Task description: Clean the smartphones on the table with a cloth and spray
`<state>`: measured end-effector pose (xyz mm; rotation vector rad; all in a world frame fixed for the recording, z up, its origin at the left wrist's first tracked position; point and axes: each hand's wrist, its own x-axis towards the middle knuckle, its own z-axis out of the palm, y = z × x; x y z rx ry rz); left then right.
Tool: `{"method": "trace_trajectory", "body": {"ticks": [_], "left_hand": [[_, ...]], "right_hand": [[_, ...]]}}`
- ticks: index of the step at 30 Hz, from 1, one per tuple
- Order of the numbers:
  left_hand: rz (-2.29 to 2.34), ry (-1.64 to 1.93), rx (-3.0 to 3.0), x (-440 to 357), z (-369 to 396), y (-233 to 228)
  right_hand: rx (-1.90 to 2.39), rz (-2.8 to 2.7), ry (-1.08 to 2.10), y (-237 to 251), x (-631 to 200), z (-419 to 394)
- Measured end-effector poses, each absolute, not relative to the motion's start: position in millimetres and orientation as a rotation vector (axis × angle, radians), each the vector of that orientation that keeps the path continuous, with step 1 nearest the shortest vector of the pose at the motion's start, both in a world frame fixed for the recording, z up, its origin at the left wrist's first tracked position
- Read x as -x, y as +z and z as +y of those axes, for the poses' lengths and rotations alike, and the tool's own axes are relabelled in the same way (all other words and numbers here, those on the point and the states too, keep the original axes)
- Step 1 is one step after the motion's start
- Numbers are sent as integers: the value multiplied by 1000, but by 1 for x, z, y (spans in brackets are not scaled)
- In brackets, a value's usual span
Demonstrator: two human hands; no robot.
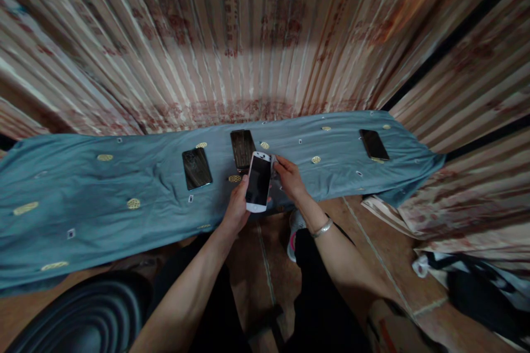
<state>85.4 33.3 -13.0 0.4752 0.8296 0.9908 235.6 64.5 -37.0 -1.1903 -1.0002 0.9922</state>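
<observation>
Within right hand (291, 179), perhaps cloth (273, 160), part-hidden

The surface (157, 176) is clad in creased, matt cloth. Over its near edge, the white phone (257, 183) shows smooth glass and a plastic-looking rim, the grey scrap (273, 164) beside it soft and crumpled. Beyond the far edge, the curtain (269, 77) is pleated cloth. The bracelet (322, 228) looks polished metal.

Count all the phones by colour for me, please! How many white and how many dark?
White phone, in the left hand: 1
Dark phones, on the blue cloth: 3
Total: 4 phones
</observation>
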Motion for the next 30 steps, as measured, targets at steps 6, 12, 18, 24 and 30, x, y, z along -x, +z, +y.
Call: {"method": "trace_trajectory", "body": {"ticks": [6, 12, 18, 24, 30], "left_hand": [[806, 1036, -389, -83, 37, -18], [811, 1122, -394, -80, 45, -21], [802, 1264, -434, -74, 56, -24], [806, 1302, -445, -63, 63, -25], [818, 1185, -456, -52, 65, -14]], "right_hand": [[1036, -701, 1292, -33, -218, 61], [1014, -617, 1385, -31, -201, 54], [993, -532, 1463, -30, -180, 42], [1008, -550, 1546, -34, -172, 31], [950, -595, 1663, -36, -165, 20]]}}
